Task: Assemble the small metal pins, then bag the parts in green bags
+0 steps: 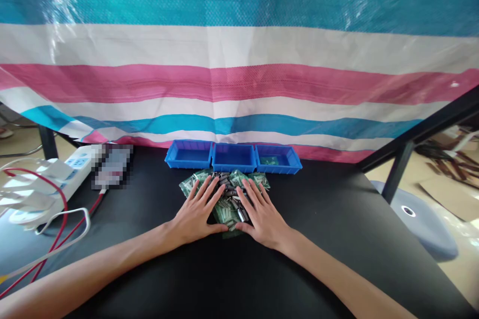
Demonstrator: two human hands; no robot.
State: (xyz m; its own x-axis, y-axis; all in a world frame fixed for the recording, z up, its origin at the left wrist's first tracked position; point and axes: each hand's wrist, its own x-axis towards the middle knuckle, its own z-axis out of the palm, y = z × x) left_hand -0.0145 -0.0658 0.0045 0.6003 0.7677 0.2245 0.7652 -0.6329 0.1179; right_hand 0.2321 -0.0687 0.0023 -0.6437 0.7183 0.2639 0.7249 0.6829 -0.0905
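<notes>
My left hand and my right hand lie palm down with fingers spread, one on each side of a small heap. In the heap are green-tinted clear plastic packets and small dark and silvery metal pieces, too small for me to name. Fingers of both hands rest over the heap's edges, and part of it is hidden beneath them. Just behind the heap stand three blue bins in a row: a left bin, a middle bin and a right bin. A green packet lies in the right one.
At the left of the black table are a white power strip, a red cable and a blurred-out device. A striped plastic sheet hangs behind the bins. A grey stool stands off the right edge.
</notes>
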